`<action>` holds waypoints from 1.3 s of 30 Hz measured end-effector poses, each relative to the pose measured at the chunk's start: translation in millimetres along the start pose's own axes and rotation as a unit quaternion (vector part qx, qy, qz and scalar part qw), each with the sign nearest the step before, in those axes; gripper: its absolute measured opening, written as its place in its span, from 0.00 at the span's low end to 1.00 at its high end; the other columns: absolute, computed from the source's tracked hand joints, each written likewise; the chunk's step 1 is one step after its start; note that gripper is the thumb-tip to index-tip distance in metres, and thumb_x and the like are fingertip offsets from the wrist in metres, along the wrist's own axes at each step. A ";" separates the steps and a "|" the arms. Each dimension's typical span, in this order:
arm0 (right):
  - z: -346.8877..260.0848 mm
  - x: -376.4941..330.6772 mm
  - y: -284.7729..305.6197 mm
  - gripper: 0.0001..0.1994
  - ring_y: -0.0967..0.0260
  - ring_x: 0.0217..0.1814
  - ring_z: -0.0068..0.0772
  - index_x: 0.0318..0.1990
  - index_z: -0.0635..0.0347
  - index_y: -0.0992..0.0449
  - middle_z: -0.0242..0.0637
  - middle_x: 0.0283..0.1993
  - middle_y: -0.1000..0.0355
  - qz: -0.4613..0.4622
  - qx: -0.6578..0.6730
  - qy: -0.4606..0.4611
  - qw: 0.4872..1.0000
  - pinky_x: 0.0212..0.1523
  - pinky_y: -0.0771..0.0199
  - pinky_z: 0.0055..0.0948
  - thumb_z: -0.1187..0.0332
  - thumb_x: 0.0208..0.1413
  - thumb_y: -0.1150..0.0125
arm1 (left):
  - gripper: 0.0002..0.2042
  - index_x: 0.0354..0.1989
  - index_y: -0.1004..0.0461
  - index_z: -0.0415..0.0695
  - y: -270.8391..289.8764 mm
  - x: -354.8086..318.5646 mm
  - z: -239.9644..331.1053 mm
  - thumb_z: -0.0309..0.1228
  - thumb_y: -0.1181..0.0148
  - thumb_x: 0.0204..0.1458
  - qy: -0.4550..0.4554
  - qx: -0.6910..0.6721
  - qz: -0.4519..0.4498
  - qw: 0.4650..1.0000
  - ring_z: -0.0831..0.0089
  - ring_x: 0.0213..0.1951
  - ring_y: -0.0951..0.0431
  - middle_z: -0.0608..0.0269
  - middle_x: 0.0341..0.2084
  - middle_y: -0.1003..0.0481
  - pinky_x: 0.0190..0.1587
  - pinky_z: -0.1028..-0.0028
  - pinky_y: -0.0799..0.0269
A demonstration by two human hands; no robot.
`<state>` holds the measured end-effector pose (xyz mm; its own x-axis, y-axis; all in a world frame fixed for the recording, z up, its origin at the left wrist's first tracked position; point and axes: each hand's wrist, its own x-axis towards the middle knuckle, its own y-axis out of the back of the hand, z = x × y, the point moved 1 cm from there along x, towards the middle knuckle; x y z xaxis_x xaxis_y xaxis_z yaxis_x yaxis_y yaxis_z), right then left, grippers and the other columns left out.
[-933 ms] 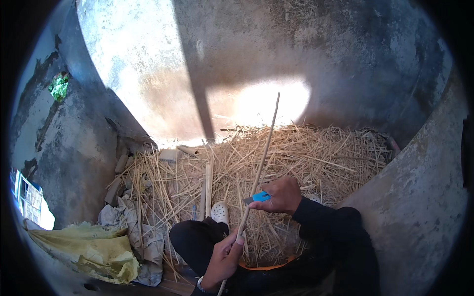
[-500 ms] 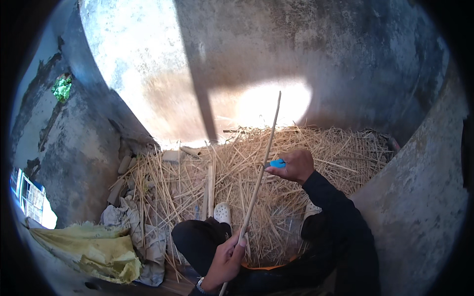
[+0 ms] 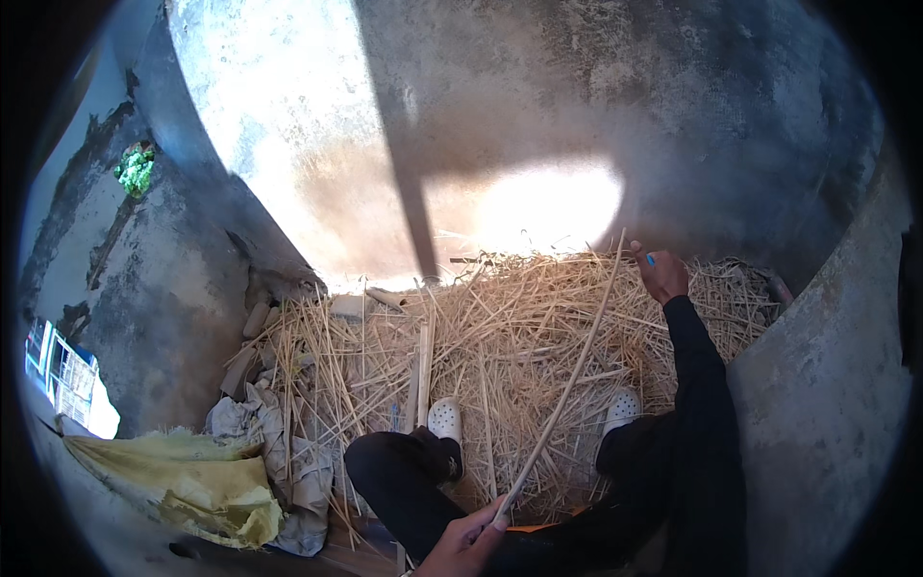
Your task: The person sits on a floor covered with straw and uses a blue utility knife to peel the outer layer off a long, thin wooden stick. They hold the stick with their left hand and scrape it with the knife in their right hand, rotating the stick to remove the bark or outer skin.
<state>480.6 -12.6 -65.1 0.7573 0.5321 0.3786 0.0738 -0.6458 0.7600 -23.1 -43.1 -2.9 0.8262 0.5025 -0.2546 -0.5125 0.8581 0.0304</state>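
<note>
My left hand is closed around the lower part of a long thin pale stick at the bottom of the view. From there the stick slants up and to the right over the straw. Out at the far right, my right hand is closed beside the stick's far tip. Between its fingers shows a bit of the blue handle of a knife; the rest is hidden by the hand.
Straw-like strips and shavings cover the floor around my pale clogs. A yellow cloth and a grey crumpled sheet lie at the left. Concrete walls rise ahead and to both sides.
My right hand has moved away and right with the knife, from the stick's middle to near its far tip. The stick now leans further right, and my left hand is lower.
</note>
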 end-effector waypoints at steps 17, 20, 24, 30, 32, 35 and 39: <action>-156.1 -148.4 -8.5 0.40 0.31 0.13 0.41 0.12 0.57 0.27 0.39 0.08 0.37 -0.161 0.077 0.259 0.949 0.17 0.32 0.37 0.23 0.46 0.53 | 0.24 0.65 0.38 0.39 29.5 44.1 13.1 0.40 0.52 0.65 0.027 -0.027 0.086 0.996 0.88 0.17 0.43 0.77 0.18 0.41 0.20 0.84 0.49; -155.9 -145.3 -8.3 0.40 0.30 0.14 0.42 0.16 0.56 0.25 0.40 0.10 0.34 -0.216 0.045 0.260 0.940 0.18 0.31 0.39 0.23 0.47 0.55 | 0.23 0.66 0.41 0.38 32.2 38.7 8.0 0.34 0.51 0.65 0.050 -0.039 0.074 0.995 0.90 0.24 0.41 0.77 0.22 0.36 0.27 0.87 0.44; -166.2 -154.6 -8.7 0.38 0.32 0.14 0.41 0.16 0.56 0.25 0.40 0.10 0.36 -0.178 0.060 0.297 0.936 0.19 0.33 0.40 0.26 0.49 0.52 | 0.22 0.64 0.38 0.36 30.2 41.4 10.9 0.33 0.51 0.65 -0.032 0.040 0.107 0.993 0.87 0.29 0.35 0.71 0.26 0.29 0.31 0.83 0.37; -153.5 -147.6 -15.5 0.38 0.34 0.13 0.39 0.14 0.56 0.27 0.36 0.09 0.38 -0.192 0.086 0.255 0.944 0.18 0.36 0.40 0.26 0.50 0.53 | 0.21 0.62 0.36 0.35 32.3 37.0 12.9 0.31 0.49 0.62 -0.045 0.176 0.121 0.976 0.85 0.29 0.31 0.60 0.24 0.27 0.34 0.80 0.32; -161.4 -153.0 -7.9 0.39 0.36 0.12 0.39 0.13 0.56 0.28 0.36 0.09 0.39 -0.165 0.082 0.290 0.939 0.17 0.37 0.40 0.26 0.50 0.54 | 0.21 0.61 0.36 0.35 29.9 35.9 9.8 0.31 0.49 0.62 -0.056 0.170 0.126 0.976 0.85 0.28 0.30 0.58 0.23 0.27 0.34 0.80 0.31; -137.2 -122.5 -20.8 0.39 0.36 0.11 0.40 0.13 0.55 0.26 0.37 0.09 0.37 -0.153 0.067 0.208 0.964 0.17 0.35 0.40 0.25 0.49 0.55 | 0.20 0.61 0.36 0.35 26.2 31.7 10.4 0.31 0.49 0.62 -0.033 0.180 0.113 0.977 0.84 0.28 0.30 0.57 0.24 0.26 0.34 0.80 0.31; -92.3 -76.3 -26.2 0.39 0.35 0.11 0.39 0.12 0.55 0.27 0.36 0.08 0.38 -0.142 -0.001 0.118 0.983 0.17 0.36 0.41 0.25 0.49 0.54 | 0.21 0.61 0.36 0.33 19.3 23.2 -1.1 0.30 0.49 0.62 -0.050 0.142 0.094 0.984 0.84 0.35 0.31 0.59 0.31 0.27 0.40 0.80 0.34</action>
<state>361.0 14.2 -65.1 0.5338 0.8038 0.2625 0.2589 -0.4509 0.8542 -14.1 -15.0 -9.3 0.7492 0.6508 -0.1232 -0.5840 0.7368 0.3408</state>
